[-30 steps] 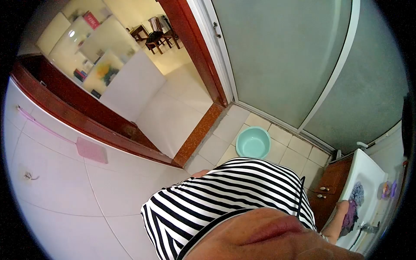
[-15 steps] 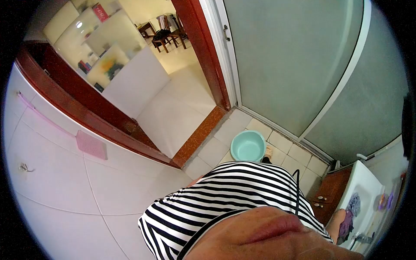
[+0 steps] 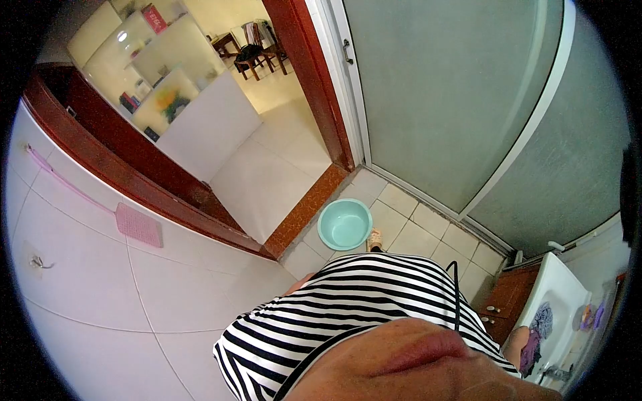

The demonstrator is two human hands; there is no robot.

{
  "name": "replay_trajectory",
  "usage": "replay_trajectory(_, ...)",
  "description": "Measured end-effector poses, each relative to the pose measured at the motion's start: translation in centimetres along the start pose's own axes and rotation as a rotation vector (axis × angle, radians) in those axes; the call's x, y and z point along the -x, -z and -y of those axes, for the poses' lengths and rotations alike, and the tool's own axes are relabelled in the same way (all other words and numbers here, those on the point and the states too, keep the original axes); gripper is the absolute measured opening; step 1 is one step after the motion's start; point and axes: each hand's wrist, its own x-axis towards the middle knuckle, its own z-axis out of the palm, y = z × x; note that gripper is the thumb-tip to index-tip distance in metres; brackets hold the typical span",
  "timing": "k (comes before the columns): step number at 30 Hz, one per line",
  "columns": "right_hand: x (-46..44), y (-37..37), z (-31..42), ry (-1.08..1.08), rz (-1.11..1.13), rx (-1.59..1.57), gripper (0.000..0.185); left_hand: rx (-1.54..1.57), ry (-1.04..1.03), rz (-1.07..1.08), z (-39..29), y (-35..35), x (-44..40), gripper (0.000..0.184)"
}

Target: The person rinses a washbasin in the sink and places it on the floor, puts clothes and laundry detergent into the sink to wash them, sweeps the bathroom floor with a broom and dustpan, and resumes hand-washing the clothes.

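My right hand (image 3: 516,345) is partly visible at the near rim of the white sink (image 3: 566,284), beside a wet-looking purple cloth (image 3: 530,352). Its fingers are mostly hidden, so I cannot tell whether it grips the cloth. A grey-blue patterned cloth (image 3: 543,319) lies in the sink just beyond. On my left, only a sliver of skin shows past the striped shirt (image 3: 374,284); the left hand itself is out of sight. A turquoise basin (image 3: 345,224) stands on the tiled floor, right by my slippered foot (image 3: 376,239).
A brown cabinet (image 3: 511,294) sits under the sink, with a faucet (image 3: 556,372) at its near end. Ahead is a frosted sliding door (image 3: 455,100). To the left, a doorway with a brown threshold (image 3: 311,207) opens onto another room. A pink fly swatter (image 3: 139,225) hangs on the wall.
The turquoise basin has shifted left across the floor, and my slippered foot has moved left beside it. My right hand stays by the sink, shifted only slightly in view.
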Motion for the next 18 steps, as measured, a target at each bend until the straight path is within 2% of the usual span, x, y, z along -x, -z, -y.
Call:
replay_trajectory(14,0.2,-1.4,-1.0,-0.024,-0.069,-0.127,0.027,-0.025,-0.013,-0.01,0.7,2.1,-1.5,0.046)
replay_trajectory(16,-2.0,-4.3,-2.2,-0.032,-0.124,-0.257,0.027,-0.057,-0.037,-0.001,0.3,2.8,-2.6,0.046)
replay_trajectory(18,-4.8,-8.2,-2.4,-0.008,-0.296,-0.543,0.027,-0.098,-0.068,0.033,-0.2,2.8,-3.7,0.045)
